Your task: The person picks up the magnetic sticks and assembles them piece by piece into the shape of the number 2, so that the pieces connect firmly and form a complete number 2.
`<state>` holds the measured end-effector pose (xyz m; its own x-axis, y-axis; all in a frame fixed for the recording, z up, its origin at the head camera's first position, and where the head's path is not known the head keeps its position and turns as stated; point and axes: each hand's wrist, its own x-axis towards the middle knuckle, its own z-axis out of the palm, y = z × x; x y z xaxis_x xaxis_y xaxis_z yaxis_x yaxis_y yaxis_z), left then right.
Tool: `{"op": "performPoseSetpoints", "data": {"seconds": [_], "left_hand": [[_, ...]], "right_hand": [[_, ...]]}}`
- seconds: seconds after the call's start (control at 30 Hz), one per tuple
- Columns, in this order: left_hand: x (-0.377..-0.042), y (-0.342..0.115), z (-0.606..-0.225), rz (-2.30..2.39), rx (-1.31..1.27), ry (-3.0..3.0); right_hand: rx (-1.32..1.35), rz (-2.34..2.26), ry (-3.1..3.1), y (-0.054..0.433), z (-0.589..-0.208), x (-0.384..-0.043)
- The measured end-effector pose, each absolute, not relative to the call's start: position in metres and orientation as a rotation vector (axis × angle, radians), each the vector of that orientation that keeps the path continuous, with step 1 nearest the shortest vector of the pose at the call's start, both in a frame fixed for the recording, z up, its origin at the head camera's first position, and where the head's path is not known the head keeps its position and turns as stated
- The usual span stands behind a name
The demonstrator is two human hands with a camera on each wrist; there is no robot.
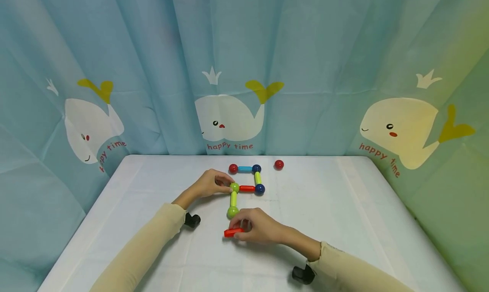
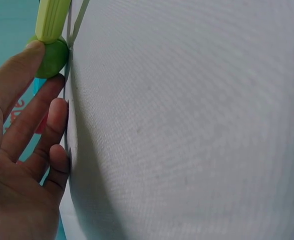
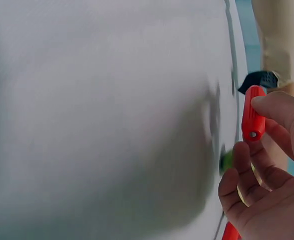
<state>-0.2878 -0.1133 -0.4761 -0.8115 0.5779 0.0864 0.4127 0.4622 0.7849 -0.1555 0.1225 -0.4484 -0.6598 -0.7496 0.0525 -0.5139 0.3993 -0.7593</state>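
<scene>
My left hand [image 1: 208,184] pinches a green ball [image 1: 234,187] between thumb and forefinger; the left wrist view shows the thumb against the green ball [image 2: 52,59]. From that ball a red rod [image 1: 247,189] runs right to a dark blue ball [image 1: 259,189], and a yellow-green rod [image 1: 233,200] runs down to another green ball [image 1: 232,211]. My right hand [image 1: 263,227] holds a loose red rod [image 1: 231,232], lying sideways just below the lower green ball and apart from it. In the right wrist view, thumb and finger grip this red rod [image 3: 253,114], one end facing the camera.
Above, a yellow-green rod [image 1: 257,178] joins the blue ball to a second dark blue ball [image 1: 256,169], then a light blue rod [image 1: 245,169] leads to a red ball [image 1: 233,169]. A loose red ball [image 1: 279,164] lies near the white table's [image 1: 324,207] back edge, before a curtain [image 1: 313,71].
</scene>
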Motion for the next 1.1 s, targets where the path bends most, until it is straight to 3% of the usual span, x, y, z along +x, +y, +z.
{"op": "performPoseSetpoints", "data": {"seconds": [0.6,1.1], "left_hand": [[-0.287,-0.114,-0.475,1.281,0.858,2.51],[-0.286,-0.113,-0.473,1.274,0.823,2.504]], "right_hand": [[-0.97,-1.21,2.617,0.19,-0.444,-0.169],[-0.897,-1.224,2.616,0.195,-0.449,-0.173]]}}
